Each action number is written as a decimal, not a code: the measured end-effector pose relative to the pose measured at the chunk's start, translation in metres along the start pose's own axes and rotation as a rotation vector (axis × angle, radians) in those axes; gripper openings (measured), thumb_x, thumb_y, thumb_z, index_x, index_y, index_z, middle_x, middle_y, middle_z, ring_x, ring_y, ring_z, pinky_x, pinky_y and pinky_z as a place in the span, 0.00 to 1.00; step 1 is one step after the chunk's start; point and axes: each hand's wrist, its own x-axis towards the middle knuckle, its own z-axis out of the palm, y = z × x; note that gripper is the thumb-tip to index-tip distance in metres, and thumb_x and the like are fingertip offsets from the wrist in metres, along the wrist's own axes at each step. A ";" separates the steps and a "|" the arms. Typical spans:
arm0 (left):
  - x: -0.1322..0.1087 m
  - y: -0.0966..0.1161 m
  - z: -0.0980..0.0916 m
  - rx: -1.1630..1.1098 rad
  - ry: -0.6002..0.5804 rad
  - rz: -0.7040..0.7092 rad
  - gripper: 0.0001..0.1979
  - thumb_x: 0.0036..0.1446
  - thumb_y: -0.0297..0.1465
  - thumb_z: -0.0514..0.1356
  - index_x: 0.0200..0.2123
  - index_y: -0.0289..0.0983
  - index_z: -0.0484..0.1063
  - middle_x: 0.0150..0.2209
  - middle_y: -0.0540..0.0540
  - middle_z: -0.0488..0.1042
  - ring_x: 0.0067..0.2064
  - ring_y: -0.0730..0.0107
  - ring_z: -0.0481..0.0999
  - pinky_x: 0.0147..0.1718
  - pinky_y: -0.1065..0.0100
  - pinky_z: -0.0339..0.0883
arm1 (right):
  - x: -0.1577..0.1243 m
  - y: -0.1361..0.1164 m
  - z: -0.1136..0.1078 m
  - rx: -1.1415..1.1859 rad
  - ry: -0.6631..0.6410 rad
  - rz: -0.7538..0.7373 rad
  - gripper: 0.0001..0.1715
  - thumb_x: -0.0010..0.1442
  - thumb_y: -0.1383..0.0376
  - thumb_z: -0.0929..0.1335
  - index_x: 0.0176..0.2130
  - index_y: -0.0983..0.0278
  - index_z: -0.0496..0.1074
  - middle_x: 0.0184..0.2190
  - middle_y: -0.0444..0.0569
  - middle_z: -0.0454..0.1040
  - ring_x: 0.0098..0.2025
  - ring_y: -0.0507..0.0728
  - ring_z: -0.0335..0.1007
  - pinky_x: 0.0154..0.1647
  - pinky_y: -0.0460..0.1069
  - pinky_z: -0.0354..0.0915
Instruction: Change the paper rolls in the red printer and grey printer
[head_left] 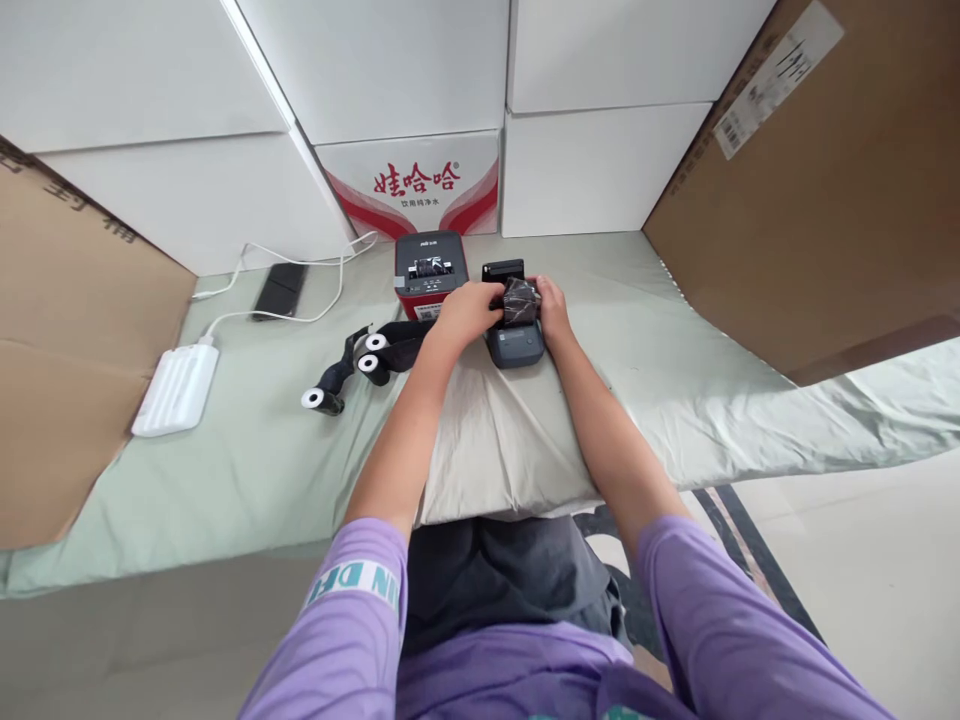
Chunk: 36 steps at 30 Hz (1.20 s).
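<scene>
A: Anything readable up close?

B: The purple sleeve (352, 585) has teal letters on a white band, "IN D", then it curves away. Past that, loose rolls (373, 364), black with white cores, lie on the pale green cloth (255, 460).

A: And the hands?

B: Left hand (469, 310) has its fingers clamped on a shiny, crinkly black roll (519, 302), which sits at the small grey device (517, 348), lid up. Right hand (555, 312) is against the other side, can't tell how tightly. Can't make out the device's tiny label.

A: Behind that?

B: Red-and-black machine (431, 272) with a QR sticker, then a white carton (416, 185) reading 娃哈哈 ® in red, 饮用纯净水 underneath. The brown box (825, 220) on the right has a barcode label with a handwritten scrawl.
</scene>
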 end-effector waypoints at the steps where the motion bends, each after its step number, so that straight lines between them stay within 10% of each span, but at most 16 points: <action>1: 0.000 0.003 0.001 0.060 -0.027 -0.024 0.13 0.56 0.28 0.60 0.43 0.42 0.80 0.45 0.44 0.83 0.48 0.54 0.80 0.45 0.63 0.70 | 0.000 -0.001 0.000 -0.022 0.010 -0.019 0.40 0.54 0.29 0.63 0.40 0.60 0.72 0.37 0.49 0.75 0.43 0.58 0.74 0.44 0.52 0.71; 26: 0.004 0.022 0.010 0.104 -0.079 -0.136 0.17 0.60 0.22 0.57 0.51 0.32 0.76 0.56 0.32 0.72 0.55 0.46 0.77 0.53 0.54 0.70 | 0.001 -0.001 -0.002 -0.118 0.063 -0.056 0.39 0.58 0.30 0.61 0.39 0.60 0.72 0.39 0.49 0.74 0.48 0.58 0.72 0.56 0.55 0.69; 36: -0.034 0.021 -0.079 -0.016 0.150 -0.150 0.18 0.61 0.24 0.60 0.55 0.35 0.69 0.48 0.40 0.77 0.51 0.59 0.77 0.49 0.62 0.69 | 0.000 -0.002 0.003 -0.070 0.025 -0.022 0.40 0.59 0.29 0.59 0.40 0.60 0.71 0.39 0.51 0.75 0.44 0.58 0.75 0.45 0.53 0.72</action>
